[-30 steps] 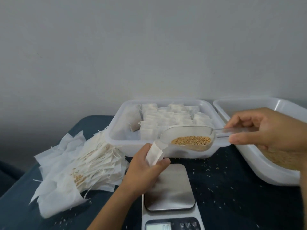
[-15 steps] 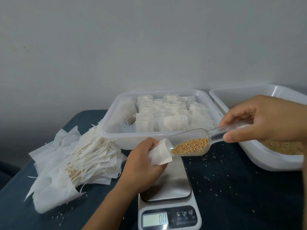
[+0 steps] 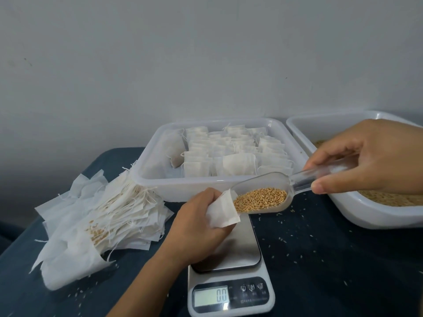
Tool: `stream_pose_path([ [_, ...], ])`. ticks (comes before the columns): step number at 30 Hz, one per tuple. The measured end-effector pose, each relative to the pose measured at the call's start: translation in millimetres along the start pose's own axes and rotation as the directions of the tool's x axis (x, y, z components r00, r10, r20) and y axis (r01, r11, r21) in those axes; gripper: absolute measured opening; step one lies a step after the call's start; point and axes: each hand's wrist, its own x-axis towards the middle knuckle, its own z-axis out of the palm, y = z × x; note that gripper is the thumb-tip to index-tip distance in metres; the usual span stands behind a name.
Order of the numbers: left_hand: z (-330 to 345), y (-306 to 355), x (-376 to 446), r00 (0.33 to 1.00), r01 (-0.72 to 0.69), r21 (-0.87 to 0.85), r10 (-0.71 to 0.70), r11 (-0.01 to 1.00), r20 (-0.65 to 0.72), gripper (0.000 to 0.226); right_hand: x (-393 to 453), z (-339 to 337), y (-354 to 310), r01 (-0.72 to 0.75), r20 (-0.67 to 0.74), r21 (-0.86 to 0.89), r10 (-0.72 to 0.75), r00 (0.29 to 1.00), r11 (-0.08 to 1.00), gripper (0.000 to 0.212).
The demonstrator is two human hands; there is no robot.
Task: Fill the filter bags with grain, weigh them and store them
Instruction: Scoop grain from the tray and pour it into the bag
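Observation:
My left hand (image 3: 196,227) grips a small white filter bag (image 3: 223,210) above the scale, its mouth turned toward the scoop. My right hand (image 3: 368,156) holds the handle of a clear plastic scoop (image 3: 263,195) loaded with golden grain; the scoop's tip touches the bag's mouth. Below them sits a digital kitchen scale (image 3: 231,291) with a steel platform, its display reading 0. A clear tray (image 3: 151,161) behind holds several filled bags. A white tub (image 3: 375,216) with grain stands at the right.
A heap of empty filter bags (image 3: 98,216) with strings lies at the left on the dark blue table (image 3: 332,271), a few grains on it. Loose grains are scattered over the tabletop. A grey wall rises right behind the trays.
The scoop has tilted and moved down-left until its tip meets the bag's mouth. My view has dropped, so the scale's display now shows.

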Motion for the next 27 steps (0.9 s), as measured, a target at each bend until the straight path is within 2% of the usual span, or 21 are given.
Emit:
stream_pose_path([
  [6,-0.8,0.0,-0.1,0.999,0.003,0.036,-0.004,0.999,0.035,0.033,-3.6,0.9,-3.5,-0.016,-0.013,-0.064,0.016,1.0,0.998,0.05],
  [11,-0.6,0.5,-0.1,1.0,0.005,0.045,-0.006,0.999,0.029,0.028,-2.9,1.9,-2.0,-0.011,-0.034,-0.11,0.007,0.999,0.994,0.058],
  [20,-0.6,2.1,-0.4,0.999,0.03,0.018,-0.03,0.999,0.031,0.028,-8.5,3.2,-9.9,0.041,-0.12,-0.14,-0.058,0.991,0.989,0.048],
  [27,-0.3,1.6,-0.7,0.998,0.056,0.003,-0.056,0.998,0.036,0.029,-12.8,2.7,-18.6,0.024,-0.157,-0.142,-0.046,0.987,0.99,0.042],
])
